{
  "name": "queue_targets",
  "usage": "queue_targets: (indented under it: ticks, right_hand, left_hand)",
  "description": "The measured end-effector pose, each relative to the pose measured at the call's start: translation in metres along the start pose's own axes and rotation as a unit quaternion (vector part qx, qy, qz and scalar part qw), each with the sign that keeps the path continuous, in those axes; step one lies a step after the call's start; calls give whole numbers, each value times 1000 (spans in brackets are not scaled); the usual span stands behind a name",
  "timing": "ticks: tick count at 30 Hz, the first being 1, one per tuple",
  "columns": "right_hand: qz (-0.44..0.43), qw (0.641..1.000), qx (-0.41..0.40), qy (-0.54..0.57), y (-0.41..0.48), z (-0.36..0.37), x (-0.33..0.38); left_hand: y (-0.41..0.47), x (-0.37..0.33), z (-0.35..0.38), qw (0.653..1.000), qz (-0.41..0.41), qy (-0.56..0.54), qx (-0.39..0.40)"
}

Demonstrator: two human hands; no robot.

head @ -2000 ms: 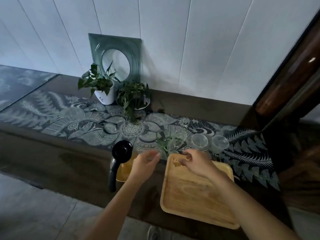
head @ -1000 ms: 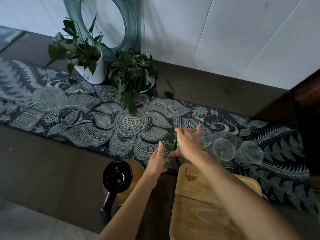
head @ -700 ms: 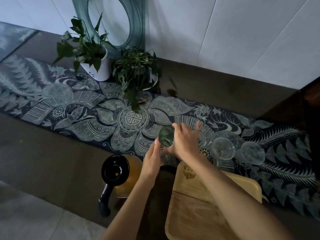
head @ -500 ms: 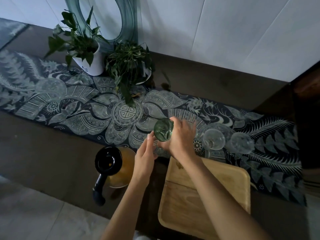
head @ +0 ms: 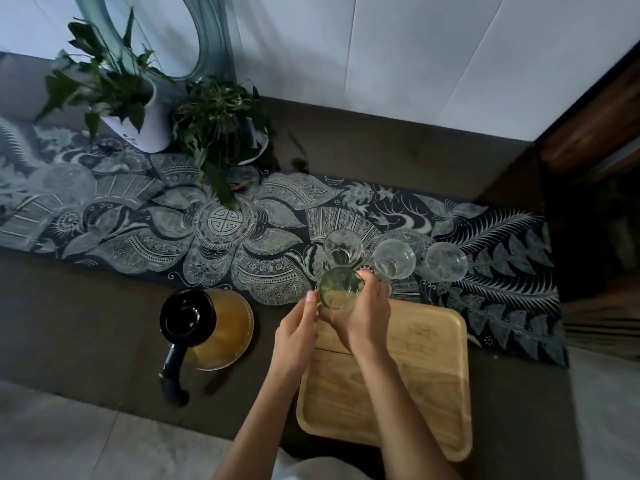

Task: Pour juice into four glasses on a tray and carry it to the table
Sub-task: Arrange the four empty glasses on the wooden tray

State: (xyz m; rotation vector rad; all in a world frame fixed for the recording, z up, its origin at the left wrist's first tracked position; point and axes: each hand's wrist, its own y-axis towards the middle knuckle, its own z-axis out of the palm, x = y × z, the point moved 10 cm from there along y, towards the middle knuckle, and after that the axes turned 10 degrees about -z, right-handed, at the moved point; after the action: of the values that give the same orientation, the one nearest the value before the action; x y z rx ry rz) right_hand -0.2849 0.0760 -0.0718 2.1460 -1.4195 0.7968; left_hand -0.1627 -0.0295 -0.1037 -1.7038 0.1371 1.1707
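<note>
Loading the tray is the step in hand: the right hand grips a green glass just over the tray's far left corner, while the left hand, loosely curled, touches its side. Three glasses wait on the runner. Next: set it down upright, leaving room. Jug untouched.

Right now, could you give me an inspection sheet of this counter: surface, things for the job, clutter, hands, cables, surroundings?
Surface: dark counter, patterned runner along it.
Job's things: wooden tray bare; green glass held over its far edge; three clear glasses on the runner; juice jug left of the tray.
Clutter: two potted plants at the back.
Hands: right hand grips the green glass; left hand touches it.
Cables: nothing seen.
Surroundings: white wall, round mirror.
</note>
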Motion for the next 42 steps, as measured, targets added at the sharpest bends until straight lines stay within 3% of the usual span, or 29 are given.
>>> queue_targets:
  ticks: [11,22,27,31,38,42]
  right_hand:
    - [42,998,27,-32,-35,17,-46]
    - [42,994,63,-75,-46,27,-48]
    - [22,999,-6,-26,-23,1,-43]
    - [-33,996,-41,-65,19,-10,-35]
    - [-64,973,110,-193,84,26,-29]
    - [-81,959,142,-231,105,37,-27]
  left_hand:
    - [7,46,-1,996,-61,58,-34]
    - [8,43,-7,993,-75,58,-67]
    - [24,15,-6,994,-68,41,-74]
    - [45,-10,-3,994,-62,24,-84]
    - [70,-47,14,994,-68,19,-77]
    - [84,-51,19,994,-81,29,-68]
